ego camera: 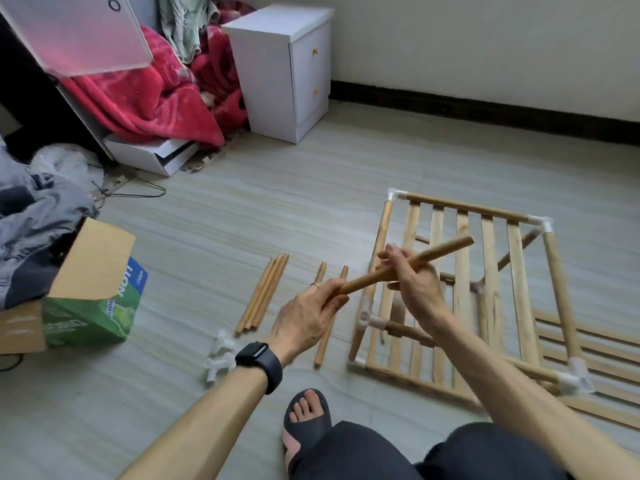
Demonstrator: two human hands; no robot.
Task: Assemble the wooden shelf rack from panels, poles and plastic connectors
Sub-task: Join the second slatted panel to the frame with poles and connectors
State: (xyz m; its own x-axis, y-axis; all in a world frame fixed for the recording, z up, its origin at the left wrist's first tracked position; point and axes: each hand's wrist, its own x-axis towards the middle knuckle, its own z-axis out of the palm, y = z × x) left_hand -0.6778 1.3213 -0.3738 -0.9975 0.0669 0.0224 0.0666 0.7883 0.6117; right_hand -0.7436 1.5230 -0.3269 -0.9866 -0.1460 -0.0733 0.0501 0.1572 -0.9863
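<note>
Both hands hold one wooden pole (pixel 446 249) slanting up to the right above the floor. My left hand (pixel 308 317) grips its lower end; my right hand (pixel 412 278) grips its middle. Under and right of my right hand stands the partly built rack (pixel 464 292): a slatted wooden panel framed by poles, with white plastic connectors (pixel 394 195) at its corners. Several loose poles (pixel 263 292) lie on the floor left of my left hand, and two more poles (pixel 320 271) lie partly hidden behind it. A small pile of white connectors (pixel 220 358) lies beside my left wrist.
An open cardboard box (pixel 86 292) with green print stands at the left. A white bedside cabinet (pixel 287 71) stands at the back, with a red blanket (pixel 156 91) and clothes beside it. More slatted panels (pixel 595 355) lie at the right. My sandalled foot (pixel 306 420) is in front.
</note>
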